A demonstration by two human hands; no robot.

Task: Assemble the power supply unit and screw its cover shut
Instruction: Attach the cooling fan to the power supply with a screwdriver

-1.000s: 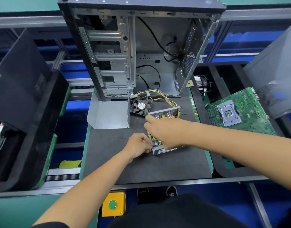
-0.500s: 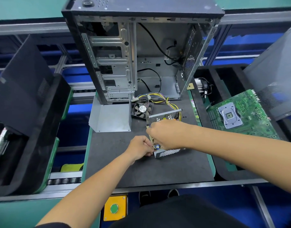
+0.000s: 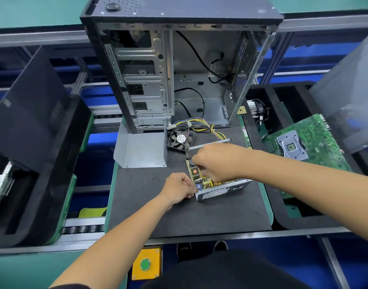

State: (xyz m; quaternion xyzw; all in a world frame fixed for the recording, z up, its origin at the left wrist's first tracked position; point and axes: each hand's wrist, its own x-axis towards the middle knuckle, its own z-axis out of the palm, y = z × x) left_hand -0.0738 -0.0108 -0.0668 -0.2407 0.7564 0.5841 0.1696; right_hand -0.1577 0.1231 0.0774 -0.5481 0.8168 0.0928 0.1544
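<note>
Sitting on the dark grey work mat (image 3: 149, 205) is the open silver metal power supply box (image 3: 218, 189), with its yellow and brown circuit board (image 3: 199, 176) showing inside. It lies near the middle of the mat, and its long side runs from the near holey wall up and away toward the far holey wall.

The left hand (image 3: 178, 188) is at the near left corner of the box. Its fingers are pinched narrow on something tiny there, maybe a screw or a corner of the board, but it is too small to tell. The right hand (image 3: 216, 163) reaches in from the right, over the top of the board, with its fingers curled down on the parts. What it holds is hidden.

The bent grey metal cover (image 3: 141, 151) lies on the mat to the left and a bit behind the box, apart from it. The left hand is nearer to it, so I think that hand would fetch it later.

Behind the box are the small black fan (image 3: 180, 138) and the bundle of yellow and black wires (image 3: 202, 126). Further back stands the tall open computer case (image 3: 170, 71). A green motherboard (image 3: 304, 147) rests off to the right.
</note>
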